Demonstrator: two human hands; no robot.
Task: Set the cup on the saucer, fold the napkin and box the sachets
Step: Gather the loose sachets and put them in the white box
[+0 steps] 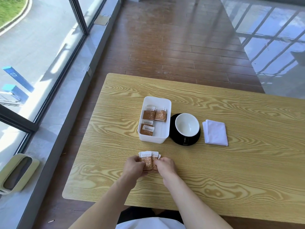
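A small stack of brown-and-white sachets lies on the table in front of the white box. My left hand grips its left side and my right hand grips its right side. The white rectangular box holds several more sachets along its left and far parts. Right of the box, a black cup with a white inside stands on a black saucer. A folded white napkin lies flat to the right of the saucer.
The wooden table ends at a rounded left edge by a glass wall. A pale green bin stands on the floor at the left. Wooden floor stretches beyond the far edge.
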